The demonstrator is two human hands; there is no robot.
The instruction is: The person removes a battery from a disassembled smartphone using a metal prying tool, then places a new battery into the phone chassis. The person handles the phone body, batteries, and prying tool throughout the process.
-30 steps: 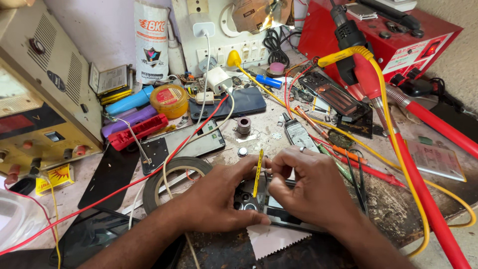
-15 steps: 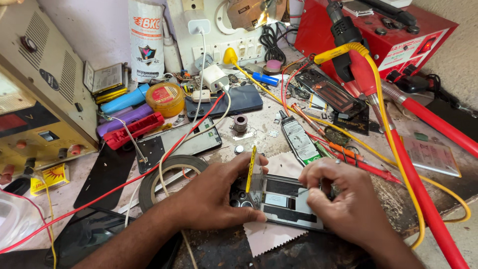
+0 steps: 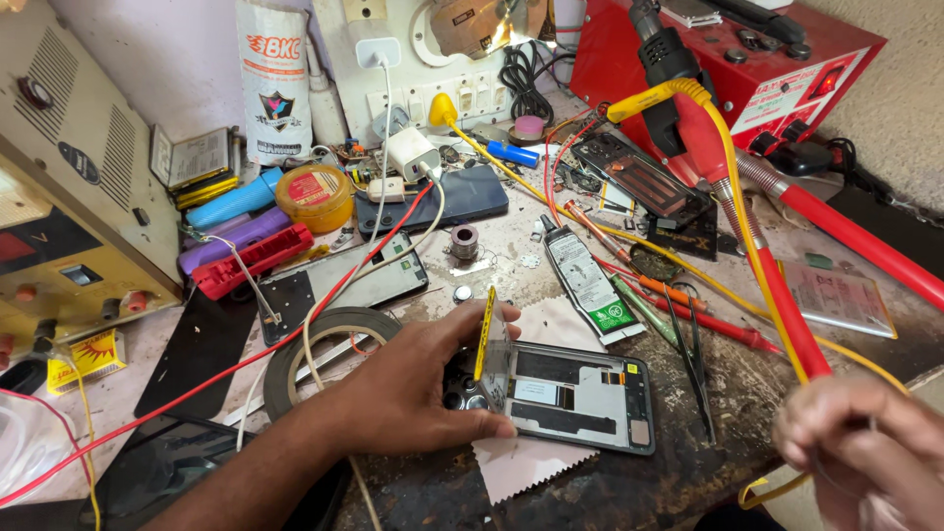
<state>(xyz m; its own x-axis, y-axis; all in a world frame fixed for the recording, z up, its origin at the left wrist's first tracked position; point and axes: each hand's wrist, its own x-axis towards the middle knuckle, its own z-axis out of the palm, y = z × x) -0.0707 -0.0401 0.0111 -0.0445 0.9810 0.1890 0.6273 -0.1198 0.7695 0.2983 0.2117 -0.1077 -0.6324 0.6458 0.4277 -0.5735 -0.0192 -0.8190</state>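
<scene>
— Head view first: where do we stand with the opened phone [image 3: 575, 393]?

— We have it lying back-up on a pale cloth [image 3: 531, 462] at the near edge of the bench, its rear cover off and the inner shield plates bare. Our left hand [image 3: 413, 388] pins the camera end down, fingers spread narrow around it, and props a small plate [image 3: 495, 359] on edge, with a yellow strip [image 3: 485, 329] standing just beside it. We judge the strip-down partly done: cover off, one part raised, the rest of the frame not yet touched.

— And our right hand [image 3: 865, 447]?

— Off at the lower right, well apart from the phone, blurred. Its fingers look curled, but we cannot tell whether they grip anything.

— Any containers?

— A round yellow tin [image 3: 313, 197] sits near the wall with its red-labelled lid on, so its contents are hidden. A white squeeze tube [image 3: 587, 280] lies flat just beyond the phone. A white pouch [image 3: 273, 88] stands against the wall, contents unseen.
</scene>
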